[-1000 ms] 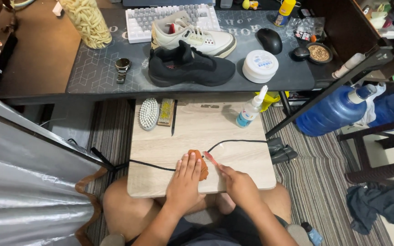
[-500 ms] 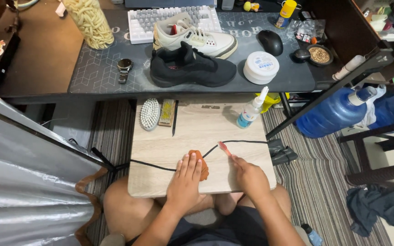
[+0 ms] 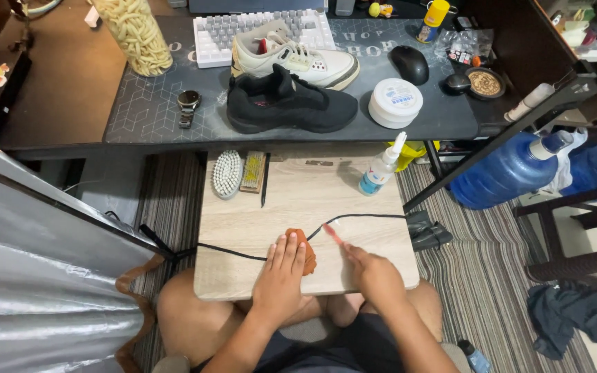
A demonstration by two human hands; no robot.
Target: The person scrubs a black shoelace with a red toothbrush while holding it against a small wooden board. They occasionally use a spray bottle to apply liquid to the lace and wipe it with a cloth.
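My left hand [image 3: 281, 274] lies flat on a small orange cloth [image 3: 305, 249] at the near edge of a light wooden lap board [image 3: 298, 207]. A black shoelace [image 3: 364, 217] runs across the board and under that cloth. My right hand [image 3: 374, 275] is closed on a small red-tipped tool [image 3: 333, 233] whose tip points at the lace beside the cloth. On the dark desk [image 3: 139, 110] beyond the board stand a black sneaker [image 3: 291, 103] and a white sneaker [image 3: 298, 59] behind it.
At the board's far edge lie a white brush [image 3: 227, 174], a wooden brush [image 3: 253, 172], a black pen [image 3: 265, 181] and a squeeze bottle [image 3: 381, 167]. The desk also carries a keyboard [image 3: 243, 31], mouse [image 3: 410, 63], round white tub [image 3: 395, 102] and watch [image 3: 188, 107]. Right: a blue water jug [image 3: 509, 173].
My right hand has drawn back to the right of the cloth, and the red-tipped tool now sticks out from it toward the lace. My left hand stays on the cloth.
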